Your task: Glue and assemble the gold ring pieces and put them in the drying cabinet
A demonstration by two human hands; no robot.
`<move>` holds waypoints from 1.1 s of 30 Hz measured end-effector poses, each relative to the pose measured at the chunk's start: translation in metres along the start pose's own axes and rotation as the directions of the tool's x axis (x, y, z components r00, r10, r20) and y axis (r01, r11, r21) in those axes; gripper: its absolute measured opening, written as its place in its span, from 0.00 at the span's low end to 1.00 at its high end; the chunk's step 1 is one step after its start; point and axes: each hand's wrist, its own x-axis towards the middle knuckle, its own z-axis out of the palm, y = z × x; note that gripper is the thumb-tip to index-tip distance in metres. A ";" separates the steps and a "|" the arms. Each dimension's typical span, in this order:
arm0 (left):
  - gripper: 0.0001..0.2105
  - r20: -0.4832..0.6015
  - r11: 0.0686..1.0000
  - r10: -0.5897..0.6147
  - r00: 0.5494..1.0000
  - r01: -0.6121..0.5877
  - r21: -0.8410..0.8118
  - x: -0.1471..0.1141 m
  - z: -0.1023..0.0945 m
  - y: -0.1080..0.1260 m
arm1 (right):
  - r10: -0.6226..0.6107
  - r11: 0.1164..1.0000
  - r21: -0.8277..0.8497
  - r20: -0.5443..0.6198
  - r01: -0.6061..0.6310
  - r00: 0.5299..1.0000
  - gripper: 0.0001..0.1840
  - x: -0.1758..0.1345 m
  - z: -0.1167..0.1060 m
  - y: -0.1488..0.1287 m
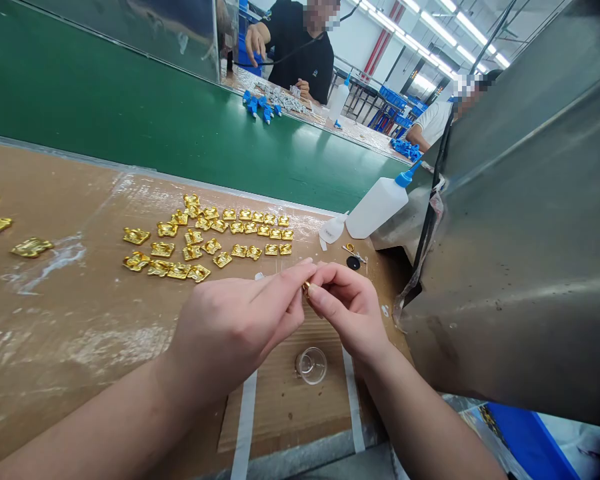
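My left hand (245,313) and my right hand (347,303) meet fingertip to fingertip above a taped cardboard sheet (275,407). Between them is a small gold-coloured piece (307,288), mostly covered by the fingers. My right thumb and forefinger pinch it, and the closed left fingers press against it from the other side. Just below the hands stands a small clear plastic cup (312,365). Beyond my left hand, many shiny gold pieces (193,253) lie in loose rows on the brown work surface (105,320).
A white squeeze bottle (377,208) with a blue tip stands behind my right hand, near a black disc (353,263) and a gold ring (349,247). A metal housing (510,267) rises at the right. Across the green belt (155,133), a co-worker (300,53) sits among blue and grey parts.
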 end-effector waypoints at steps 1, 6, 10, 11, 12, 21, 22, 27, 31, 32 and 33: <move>0.13 0.005 1.000 0.009 1.000 -0.009 0.006 0.001 0.000 0.000 | 0.012 1.000 0.014 -0.005 -0.012 1.000 0.10 0.000 0.000 0.000; 0.13 0.022 0.999 0.036 0.999 -0.037 0.031 0.002 -0.003 -0.002 | 0.052 0.998 0.040 -0.020 -0.051 0.998 0.12 0.001 0.002 -0.003; 0.13 0.027 1.000 0.022 0.999 -0.022 0.004 0.002 -0.004 -0.001 | 0.060 0.998 0.026 -0.011 -0.060 0.998 0.13 0.001 0.002 -0.004; 0.13 0.030 0.999 -0.010 1.000 0.011 -0.039 0.002 -0.004 0.000 | 0.053 0.999 0.014 -0.011 -0.053 0.999 0.12 0.001 0.002 -0.004; 0.13 0.045 0.990 -0.074 0.996 0.079 -0.114 0.002 -0.004 0.001 | 0.038 0.999 -0.005 -0.016 -0.038 0.999 0.12 0.001 0.002 -0.004; 0.11 0.685 -0.125 -0.441 0.580 0.716 -0.686 0.006 0.001 -0.008 | -0.429 0.870 -0.307 -0.081 0.387 0.900 0.06 -0.007 0.001 -0.004; 0.11 0.706 -0.192 -0.415 0.574 0.704 -0.684 0.006 0.001 -0.010 | -0.474 0.841 -0.330 -0.065 0.429 0.878 0.08 -0.006 0.001 -0.004; 0.08 0.710 -0.381 -0.276 0.648 0.604 -0.700 0.006 0.002 -0.010 | -0.606 0.741 -0.363 0.003 0.565 0.796 0.12 -0.004 0.002 -0.005; 0.07 0.724 -0.431 -0.237 0.648 0.597 -0.676 0.003 0.003 -0.009 | -0.640 0.704 -0.394 0.008 0.591 0.768 0.13 -0.004 0.003 -0.006; 0.07 0.726 -0.431 -0.226 0.649 0.602 -0.672 0.002 0.003 -0.010 | -0.649 0.695 -0.401 0.007 0.597 0.760 0.13 -0.004 0.003 -0.006; 0.07 0.730 -0.423 -0.218 0.648 0.611 -0.669 0.002 0.002 -0.010 | -0.658 0.686 -0.405 0.009 0.604 0.753 0.14 -0.004 0.003 -0.006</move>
